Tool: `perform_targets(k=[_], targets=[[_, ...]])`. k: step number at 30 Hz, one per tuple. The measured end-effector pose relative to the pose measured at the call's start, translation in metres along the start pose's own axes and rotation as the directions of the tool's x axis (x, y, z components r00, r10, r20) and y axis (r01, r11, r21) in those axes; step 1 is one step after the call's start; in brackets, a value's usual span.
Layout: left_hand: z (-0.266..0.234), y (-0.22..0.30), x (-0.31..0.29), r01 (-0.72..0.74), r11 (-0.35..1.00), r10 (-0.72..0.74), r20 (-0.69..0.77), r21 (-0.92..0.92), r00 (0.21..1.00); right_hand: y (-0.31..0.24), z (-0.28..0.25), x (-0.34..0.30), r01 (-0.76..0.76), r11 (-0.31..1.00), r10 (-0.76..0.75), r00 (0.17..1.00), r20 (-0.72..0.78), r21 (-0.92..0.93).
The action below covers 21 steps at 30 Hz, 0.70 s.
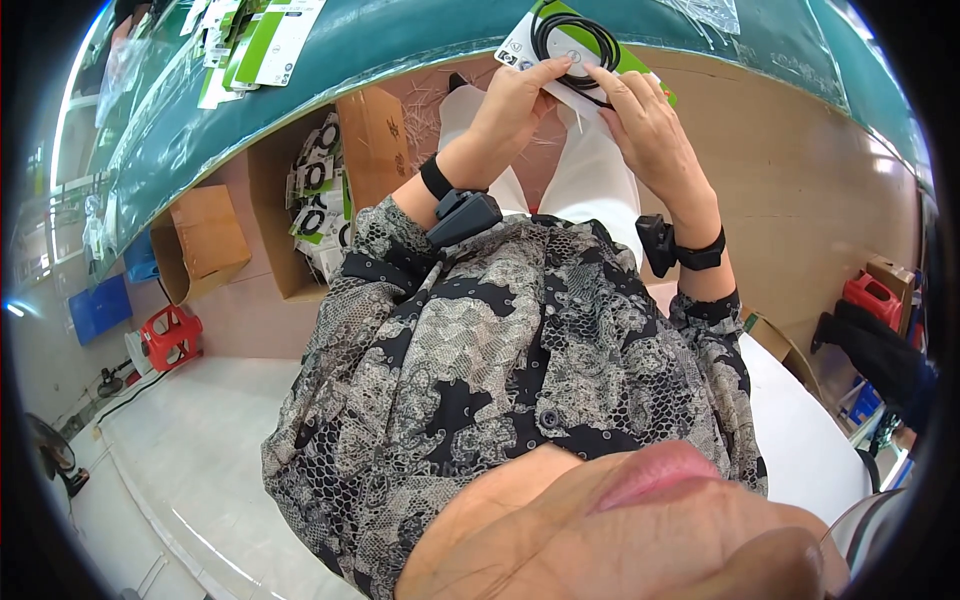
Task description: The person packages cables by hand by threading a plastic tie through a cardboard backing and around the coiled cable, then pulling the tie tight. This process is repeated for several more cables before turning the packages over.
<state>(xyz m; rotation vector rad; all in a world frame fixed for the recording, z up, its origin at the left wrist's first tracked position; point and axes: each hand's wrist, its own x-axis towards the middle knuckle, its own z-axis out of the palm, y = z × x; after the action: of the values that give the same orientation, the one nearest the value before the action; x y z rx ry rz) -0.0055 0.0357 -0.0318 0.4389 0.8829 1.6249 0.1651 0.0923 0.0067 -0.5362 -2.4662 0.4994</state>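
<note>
A coil of black cable (607, 45) lies on a white and green backing card (519, 40) at the edge of the green-topped table. My left hand (515, 105) grips the card's near left side, its thumb pressed on the white middle inside the coil. From the right, my right hand (648, 125) has its fingertips at the card and the coil's lower right, with the fingers bent. A thin white strip (579, 121) sticks out below the card between my hands. The card's underside and the fingertips beneath it are hidden.
More green and white cards (280, 42) are piled on the table (400, 45) at the left. Below its edge, an open cardboard box (275, 215) holds several carded black cables (318, 180). Clear plastic bags (690, 14) lie at the far right. A red stool (170, 337) stands lower left.
</note>
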Motion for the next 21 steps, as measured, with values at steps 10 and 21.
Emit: perform_targets(k=[10,21], targets=[[-0.004,0.003,-0.006,0.076,0.997,-0.075,0.049,-0.014,0.996,-0.001,-0.014,-0.002,0.091,0.996,-0.085,0.979,0.187,-0.024],[-0.012,-0.011,-0.005,0.019,0.998,-0.010,0.154,-0.053,0.988,0.016,0.004,-0.008,0.137,0.955,-0.166,0.982,-0.091,-0.263]])
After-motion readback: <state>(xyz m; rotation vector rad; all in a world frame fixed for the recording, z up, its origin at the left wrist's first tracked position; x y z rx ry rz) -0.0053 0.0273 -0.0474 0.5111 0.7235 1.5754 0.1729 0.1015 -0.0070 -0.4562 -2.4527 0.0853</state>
